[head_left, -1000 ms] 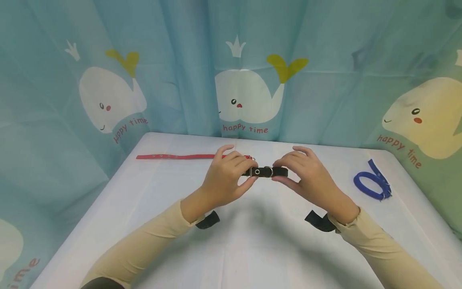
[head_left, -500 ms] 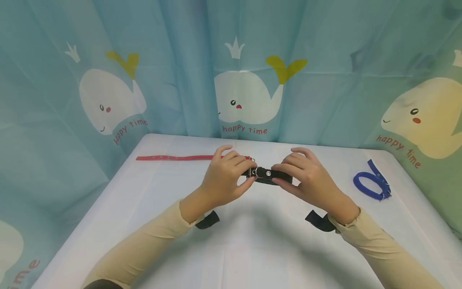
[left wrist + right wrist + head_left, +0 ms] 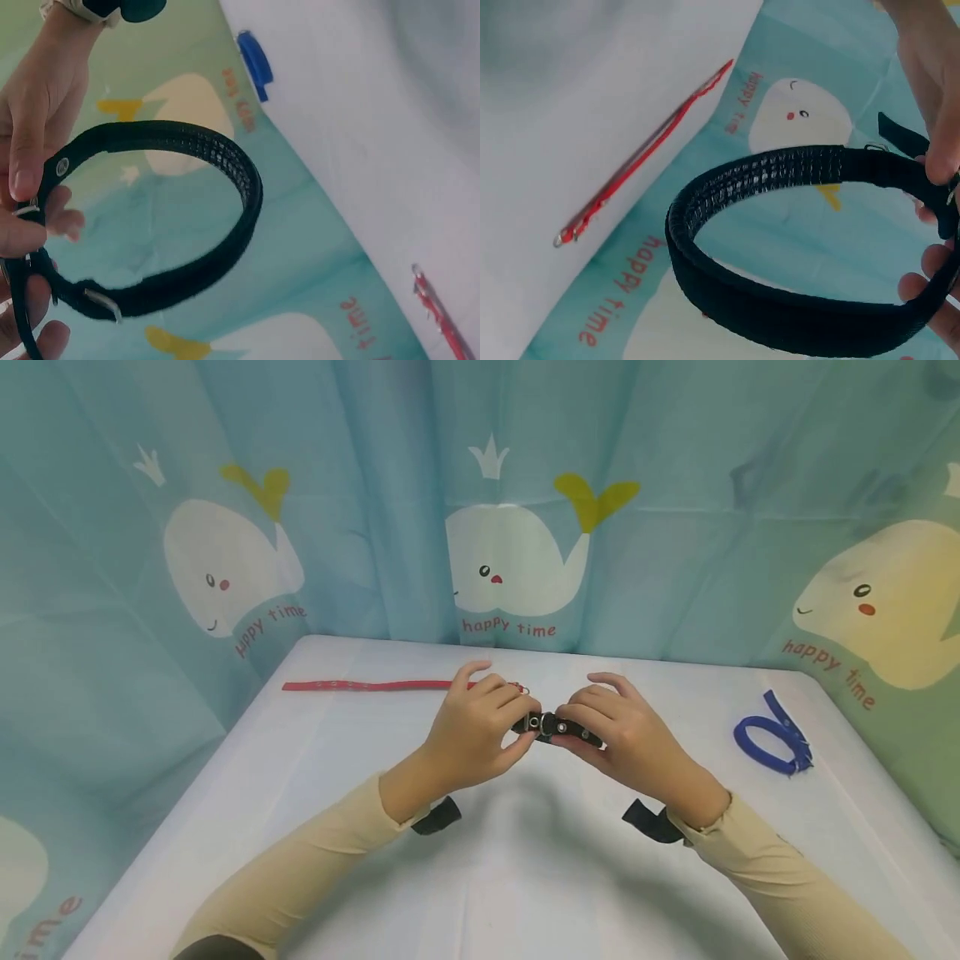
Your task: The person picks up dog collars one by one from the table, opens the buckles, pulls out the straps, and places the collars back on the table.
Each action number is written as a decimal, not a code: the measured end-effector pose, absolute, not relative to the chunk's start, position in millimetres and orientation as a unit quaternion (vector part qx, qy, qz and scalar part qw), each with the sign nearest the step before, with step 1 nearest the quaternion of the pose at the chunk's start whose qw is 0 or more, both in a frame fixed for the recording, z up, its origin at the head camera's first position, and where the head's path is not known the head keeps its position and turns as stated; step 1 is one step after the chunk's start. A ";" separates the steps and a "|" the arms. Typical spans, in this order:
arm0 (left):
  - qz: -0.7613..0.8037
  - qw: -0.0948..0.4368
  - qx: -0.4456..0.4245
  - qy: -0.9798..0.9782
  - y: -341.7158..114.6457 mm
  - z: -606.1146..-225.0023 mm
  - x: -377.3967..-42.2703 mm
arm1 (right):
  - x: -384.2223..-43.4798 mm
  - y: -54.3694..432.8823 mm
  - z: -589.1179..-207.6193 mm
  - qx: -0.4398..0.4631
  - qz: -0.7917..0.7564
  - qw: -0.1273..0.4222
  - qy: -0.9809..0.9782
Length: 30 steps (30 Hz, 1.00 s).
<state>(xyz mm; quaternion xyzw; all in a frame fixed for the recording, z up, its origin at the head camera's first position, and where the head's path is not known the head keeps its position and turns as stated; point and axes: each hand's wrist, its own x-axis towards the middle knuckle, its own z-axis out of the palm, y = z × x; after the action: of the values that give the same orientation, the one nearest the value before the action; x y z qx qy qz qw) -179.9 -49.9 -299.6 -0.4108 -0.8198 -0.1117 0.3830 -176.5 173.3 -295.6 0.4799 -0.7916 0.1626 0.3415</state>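
A black collar (image 3: 592, 737) with metal eyelets and a D-ring is held up between the two hands. My left hand (image 3: 474, 727) pinches it at the buckle, thumb below and fingertips above. My right hand (image 3: 626, 731) pinches the strap just right of the D-ring (image 3: 547, 724). Seen from the left wrist, the black collar (image 3: 253, 195) forms a wide loop with a ribbed lining. The right wrist view shows the collar's padded band (image 3: 780, 322) and a loose strap end (image 3: 900, 135) sticking out past the fingers. Fingers partly hide the buckle.
A red collar (image 3: 390, 686) lies stretched along the back left of the white table (image 3: 495, 877). A blue collar (image 3: 772, 745), coiled in a loop, lies at the right. Behind the table hangs a blue curtain (image 3: 390, 527) with whale prints.
My right hand has moved slightly left, closer to the left hand. The strap between them has shifted and turned, so more eyelets show. The red and blue collars stay put.
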 end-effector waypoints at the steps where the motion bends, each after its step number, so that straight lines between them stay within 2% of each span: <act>1: -0.107 0.384 -0.409 -0.821 -50.3 -299.4 -180.2 | -176.8 173.2 -296.0 0.480 0.159 0.344 -0.791; 7: -0.110 0.387 -0.383 -0.832 -56.5 -298.8 -182.0 | -180.3 181.1 -295.7 0.467 0.168 0.360 -0.790; 12: -0.100 0.381 -0.402 -0.827 -52.5 -296.5 -182.5 | -182.2 174.3 -297.8 0.476 0.154 0.334 -0.799; 18: -0.110 0.387 -0.375 -0.835 -57.9 -298.9 -183.3 | -184.4 181.0 -300.2 0.457 0.146 0.342 -0.808; 26: -0.110 0.385 -0.391 -0.829 -51.0 -300.1 -185.8 | -187.5 175.8 -303.3 0.464 0.151 0.317 -0.813; 30: -0.106 0.378 -0.383 -0.836 -54.1 -299.8 -185.1 | -189.7 186.6 -306.2 0.439 0.138 0.303 -0.835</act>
<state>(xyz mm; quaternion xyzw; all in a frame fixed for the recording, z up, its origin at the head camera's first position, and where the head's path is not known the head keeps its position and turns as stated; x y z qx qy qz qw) -185.1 -54.1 -299.8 -0.3835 -0.8358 -0.1057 0.3785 -189.7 186.6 -306.2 0.4388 -0.8348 0.1379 0.3027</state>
